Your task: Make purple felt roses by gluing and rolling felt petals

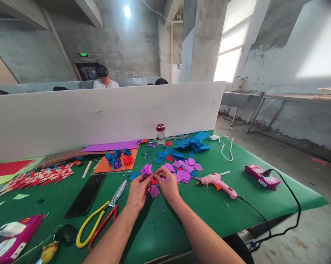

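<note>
A matt green sheet is being shown over the table (165,223). The purple flower (147,169) is being seen as soft, matt felt (the blue pieces (194,142) likewise). Bare metal blades and glossy plastic handles are being displayed by the scissors (112,205).

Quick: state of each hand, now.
Left hand: closed, pinching the purple felt flower.
Right hand: fingers pinched shut beside it; contents cannot be told.

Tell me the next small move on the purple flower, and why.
Probably reach the right hand to a loose purple petal just beyond it and add it. The left hand pinches the small purple flower, the right fingers press at its base, and the pink glue gun lies untouched further right.
</note>
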Available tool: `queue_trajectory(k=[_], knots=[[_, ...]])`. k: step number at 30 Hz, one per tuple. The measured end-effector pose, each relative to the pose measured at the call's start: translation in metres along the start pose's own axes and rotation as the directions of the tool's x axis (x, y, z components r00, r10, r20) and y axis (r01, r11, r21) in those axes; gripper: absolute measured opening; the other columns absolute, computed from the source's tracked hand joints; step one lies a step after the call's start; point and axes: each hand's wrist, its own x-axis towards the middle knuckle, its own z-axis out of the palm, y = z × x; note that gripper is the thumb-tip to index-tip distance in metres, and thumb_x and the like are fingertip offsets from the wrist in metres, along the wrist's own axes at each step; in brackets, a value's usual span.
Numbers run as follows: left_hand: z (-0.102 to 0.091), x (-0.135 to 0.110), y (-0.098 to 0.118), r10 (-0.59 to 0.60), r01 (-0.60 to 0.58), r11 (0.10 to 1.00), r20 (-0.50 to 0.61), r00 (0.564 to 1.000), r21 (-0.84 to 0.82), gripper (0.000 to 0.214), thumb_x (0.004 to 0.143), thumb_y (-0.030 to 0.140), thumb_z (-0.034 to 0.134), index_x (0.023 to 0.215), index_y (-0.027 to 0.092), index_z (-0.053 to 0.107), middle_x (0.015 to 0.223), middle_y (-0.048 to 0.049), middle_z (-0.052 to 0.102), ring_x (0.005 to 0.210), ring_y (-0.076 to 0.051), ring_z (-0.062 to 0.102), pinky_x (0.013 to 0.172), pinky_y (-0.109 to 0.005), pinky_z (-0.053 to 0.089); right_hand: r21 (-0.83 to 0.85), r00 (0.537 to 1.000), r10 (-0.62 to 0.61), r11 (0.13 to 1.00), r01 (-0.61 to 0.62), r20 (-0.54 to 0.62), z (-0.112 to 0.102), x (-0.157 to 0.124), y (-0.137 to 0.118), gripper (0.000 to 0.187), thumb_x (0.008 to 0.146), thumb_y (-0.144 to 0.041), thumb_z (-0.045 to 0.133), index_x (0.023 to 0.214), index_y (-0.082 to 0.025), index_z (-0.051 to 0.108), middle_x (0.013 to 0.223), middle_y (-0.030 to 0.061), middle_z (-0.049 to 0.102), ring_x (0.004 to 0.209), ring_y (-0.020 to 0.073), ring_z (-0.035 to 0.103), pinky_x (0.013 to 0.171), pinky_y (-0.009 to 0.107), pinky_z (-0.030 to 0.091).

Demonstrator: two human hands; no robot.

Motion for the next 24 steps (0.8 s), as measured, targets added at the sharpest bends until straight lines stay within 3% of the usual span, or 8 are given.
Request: queue_trajectory(k=[3, 6, 9, 13, 14, 16, 20, 24], knots=[[0.001, -0.001, 0.0, -0.014, 0.013, 0.999, -0.012, 1.0, -0.04, 0.036, 0.045, 0.027, 0.09, 0.069, 0.01, 0.07, 0.051, 0.0053, 0.053, 0.043, -0.002, 0.039, 0.038, -0.015, 0.028, -0.02, 1.0, 0.011, 1.0, -0.012, -0.018, -0.002, -0.003, -0.002, 0.01, 0.076, -0.028, 0.064, 0.081, -0.023, 0.058, 0.073, 0.0006, 0.066, 0.072, 0.0189, 0.066, 0.068, 0.03, 0.05], [0.001, -0.002, 0.001, -0.021, 0.021, 0.997, 0.0, 1.0, -0.07, 0.036, 0.048, 0.027, 0.09, 0.072, 0.01, 0.07, 0.049, 0.0071, 0.048, 0.043, -0.002, 0.038, 0.038, -0.015, 0.029, -0.117, 0.997, -0.047, 0.992, 0.04, -0.058, -0.028, -0.015, -0.01, 0.023, 0.08, -0.035, 0.063, 0.099, -0.021, 0.061, 0.09, 0.0057, 0.07, 0.083, 0.0206, 0.066, 0.078, 0.034, 0.052], [-0.001, -0.001, 0.001, -0.032, 0.038, 0.993, 0.051, 0.998, -0.116, 0.034, 0.052, 0.027, 0.09, 0.074, 0.011, 0.069, 0.052, 0.0058, 0.05, 0.044, -0.003, 0.039, 0.037, -0.015, 0.029, -0.328, 0.98, -0.131, 0.941, 0.077, -0.147, -0.091, -0.037, -0.021, 0.028, 0.086, -0.042, 0.056, 0.102, -0.02, 0.062, 0.098, 0.0082, 0.07, 0.091, 0.0224, 0.065, 0.086, 0.038, 0.05], [-0.002, 0.001, 0.0, -0.057, 0.084, 0.982, 0.16, 0.985, -0.166, 0.031, 0.056, 0.026, 0.088, 0.073, 0.012, 0.067, 0.058, 0.0033, 0.054, 0.048, -0.004, 0.044, 0.037, -0.015, 0.03, -0.655, 0.908, -0.181, 0.746, -0.123, -0.377, -0.2, -0.059, -0.023, 0.037, 0.085, -0.052, 0.052, 0.099, -0.02, 0.064, 0.1, 0.0098, 0.07, 0.09, 0.026, 0.065, 0.081, 0.04, 0.049], [-0.002, 0.002, 0.0, -0.059, 0.089, 0.982, 0.176, 0.983, -0.169, 0.03, 0.056, 0.026, 0.088, 0.073, 0.013, 0.067, 0.059, 0.0029, 0.055, 0.048, -0.004, 0.045, 0.037, -0.015, 0.031, -0.714, 0.9, -0.189, 0.679, -0.169, -0.392, -0.222, -0.062, -0.021, 0.039, 0.084, -0.054, 0.051, 0.097, -0.02, 0.064, 0.1, 0.0105, 0.069, 0.092, 0.0278, 0.064, 0.081, 0.04, 0.049], [-0.003, 0.004, 0.0, -0.048, 0.079, 0.983, 0.177, 0.983, -0.168, 0.029, 0.056, 0.024, 0.088, 0.072, 0.013, 0.066, 0.061, 0.0026, 0.057, 0.047, -0.004, 0.044, 0.037, -0.015, 0.031, -0.771, 0.93, -0.115, 0.599, -0.215, -0.348, -0.254, -0.065, -0.015, 0.042, 0.084, -0.058, 0.047, 0.092, -0.02, 0.065, 0.094, 0.0106, 0.07, 0.091, 0.029, 0.064, 0.08, 0.041, 0.048], [-0.003, 0.008, 0.0, -0.054, 0.082, 0.987, 0.199, 0.979, -0.136, 0.028, 0.059, 0.024, 0.087, 0.074, 0.012, 0.067, 0.061, 0.0021, 0.057, 0.049, -0.004, 0.046, 0.038, -0.014, 0.032, -0.834, 0.981, 0.105, 0.517, -0.192, -0.161, -0.269, -0.061, 0.0, 0.044, 0.083, -0.059, 0.049, 0.096, -0.02, 0.065, 0.088, 0.0092, 0.069, 0.083, 0.0262, 0.064, 0.075, 0.037, 0.048], [-0.004, 0.006, 0.001, -0.075, 0.102, 0.988, 0.225, 0.971, -0.113, 0.028, 0.06, 0.025, 0.087, 0.076, 0.012, 0.068, 0.057, 0.0029, 0.054, 0.048, -0.004, 0.045, 0.039, -0.014, 0.031, -0.909, 0.993, 0.107, 0.408, -0.084, -0.043, -0.263, -0.052, 0.016, 0.038, 0.086, -0.052, 0.045, 0.093, -0.02, 0.064, 0.083, 0.0082, 0.065, 0.079, 0.0247, 0.061, 0.074, 0.036, 0.047]])
